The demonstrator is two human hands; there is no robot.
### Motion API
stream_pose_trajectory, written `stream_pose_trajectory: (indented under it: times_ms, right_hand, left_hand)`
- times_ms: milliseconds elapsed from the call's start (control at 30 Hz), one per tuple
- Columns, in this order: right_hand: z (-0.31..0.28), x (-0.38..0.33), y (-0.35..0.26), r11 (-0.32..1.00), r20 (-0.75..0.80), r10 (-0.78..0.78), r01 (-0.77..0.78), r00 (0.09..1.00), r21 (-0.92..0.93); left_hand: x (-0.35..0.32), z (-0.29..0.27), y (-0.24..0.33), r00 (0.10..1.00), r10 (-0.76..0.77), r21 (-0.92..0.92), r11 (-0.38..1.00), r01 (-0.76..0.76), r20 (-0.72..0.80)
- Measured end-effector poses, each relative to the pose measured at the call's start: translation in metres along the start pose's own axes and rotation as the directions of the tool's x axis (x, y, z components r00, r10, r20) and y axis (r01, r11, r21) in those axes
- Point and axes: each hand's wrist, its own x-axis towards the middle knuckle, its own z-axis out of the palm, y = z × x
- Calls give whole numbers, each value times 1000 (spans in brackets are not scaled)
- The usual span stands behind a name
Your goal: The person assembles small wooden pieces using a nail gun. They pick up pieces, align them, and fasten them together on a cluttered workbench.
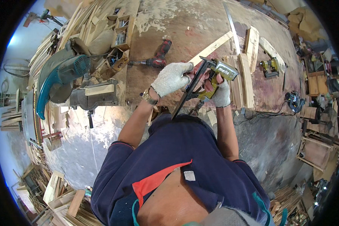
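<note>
Both my hands wear white knit gloves with bare fingertips and are raised at the bench's near edge. My right hand (pixel 219 90) grips an olive-green air nail gun (pixel 226 71), tilted, with its long black magazine (pixel 188 94) slanting toward my body. From the other side my left hand (pixel 172 80) has its fingers closed at the magazine; the fingertips are partly hidden there, and any small nails in them cannot be made out. Beyond my left hand a red and black cordless drill (pixel 161 54) lies on the wooden bench (pixel 199 22).
A teal miter saw (pixel 62 77) stands at the left, by wooden boxes of fasteners (pixel 121 32). Wood strips (pixel 246 81), a metal ruler (pixel 232 28) and another nail gun (pixel 269 67) lie on the right. A blue-black power tool (pixel 294 101) with a cable sits near the right edge.
</note>
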Motion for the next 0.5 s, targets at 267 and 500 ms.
stream_pose_trajectory:
  times_ms: [267, 500]
  right_hand:
    - [-34, -13, 14, 961, -11, -13, 16, 1000, 277]
    - [-29, -15, 15, 907, -21, -5, 13, 1000, 421]
  left_hand:
    - [-19, 32, 15, 968, -230, -296, 936, 191, -102]
    - [-36, 46, 16, 953, -262, -416, 892, 179, -151]
